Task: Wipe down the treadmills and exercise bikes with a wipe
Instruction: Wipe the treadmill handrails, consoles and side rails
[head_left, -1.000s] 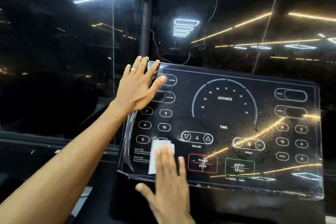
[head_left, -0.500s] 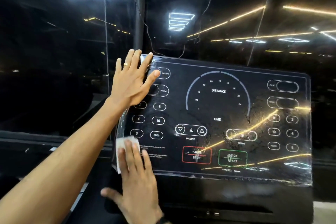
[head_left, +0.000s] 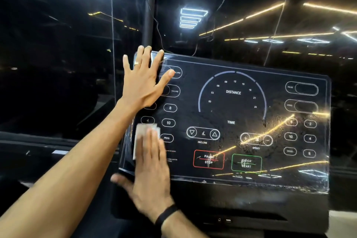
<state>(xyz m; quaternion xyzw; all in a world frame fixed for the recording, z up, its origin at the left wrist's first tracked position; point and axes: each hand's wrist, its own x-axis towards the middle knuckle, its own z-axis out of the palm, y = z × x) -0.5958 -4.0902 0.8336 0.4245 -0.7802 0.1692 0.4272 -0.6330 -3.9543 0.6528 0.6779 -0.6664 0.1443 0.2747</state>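
Pressing a folded white wipe [head_left: 146, 137] flat against the lower left corner of a treadmill console [head_left: 231, 114], the person's right hand [head_left: 152, 168] works with straight fingers laid over the cloth and the thumb spread out past the panel's bottom left edge; nothing is gripped, the wipe simply pinned between palm and glass. A dark band [head_left: 166, 213] circles that wrist. Above it, the left hand [head_left: 144, 81] rests splayed and relaxed on the console's upper left corner, a ring [head_left: 137, 63] on one finger, the thumb reaching toward the oval display windows; it holds nothing and appears to brace the panel. Just to the right of the wiping hand sits the PROG button [head_left: 166, 138], with the incline arrows [head_left: 203, 133] beyond it and the red pause-stop key [head_left: 208, 159] and green quick-start key [head_left: 246, 163] further right. Judged from the surface, the job on this machine looks barely begun: the wipe is at the left margin, while smudges and streaks cloud the speed controls [head_left: 256, 138] and the far right number buttons, well away from the cloth. The centre dial, right side, lower housing and any other treadmills or bikes, none visible here, would appear to remain.
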